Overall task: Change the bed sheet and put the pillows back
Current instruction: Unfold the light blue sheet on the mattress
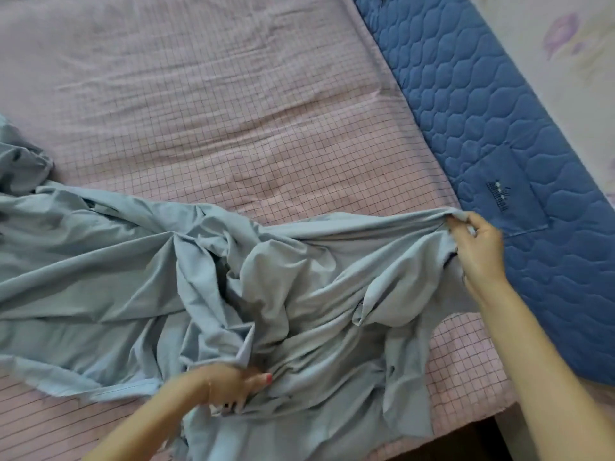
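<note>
A crumpled light blue sheet (159,277) lies in folds across the near half of the bed. Under it is a pink checked sheet (206,104) that covers the mattress. My right hand (479,242) pinches an edge of the blue sheet at the right, next to the headboard cover, with that edge pulled taut. My left hand (229,384) grips a bunch of the same sheet near the bed's front edge, fingers curled into the cloth. No pillow is in view.
A dark blue quilted cover (519,134) with a small pocket runs along the right side of the bed. Beyond it is a pale wall (565,61) with a purple flower print. Dark floor (466,440) shows below the bed's near right corner.
</note>
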